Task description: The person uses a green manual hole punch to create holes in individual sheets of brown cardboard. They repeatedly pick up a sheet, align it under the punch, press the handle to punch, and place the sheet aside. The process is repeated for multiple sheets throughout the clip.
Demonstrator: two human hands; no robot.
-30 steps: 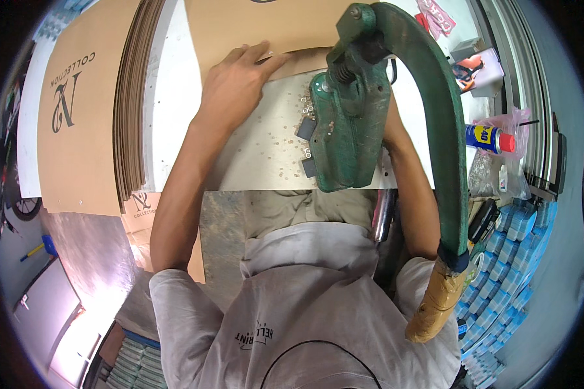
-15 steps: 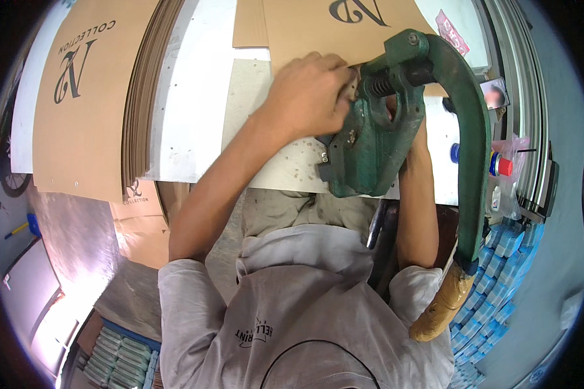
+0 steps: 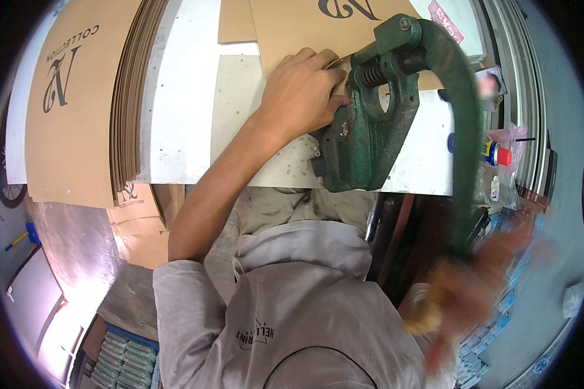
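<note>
A: Head view only. Where does the left hand (image 3: 302, 97) sit?

B: At about twelve o'clock, flat on the brown card (image 3: 305, 29), fingers curled and pressing its edge in against the throat of the green press (image 3: 363, 139); it pins the card more than it grasps it; the thumb side touches the press body.

A: And the right hand (image 3: 480, 279)?

B: Down at four o'clock, badly blurred; it looks wrapped around the lower end of the lever (image 3: 464, 162), by the pale grip, but I cannot tell how tightly.

A: How does the press lie from the hands?

B: Just to three o'clock of the left hand, touching it; the lever's long axis runs from the press head at one o'clock in a curve down to the right hand at four; so the left hand is the nearer one to the punch point, the right one well apart from it at the lever's far end.

A: Where does the card lie?

B: On the white table (image 3: 188, 97), running off toward twelve, its near edge under the press head by the spring.

A: Anything else about?

B: A stack of cards (image 3: 78, 97) at ten o'clock; a spray can (image 3: 496, 153) at three, beside the lever.
</note>
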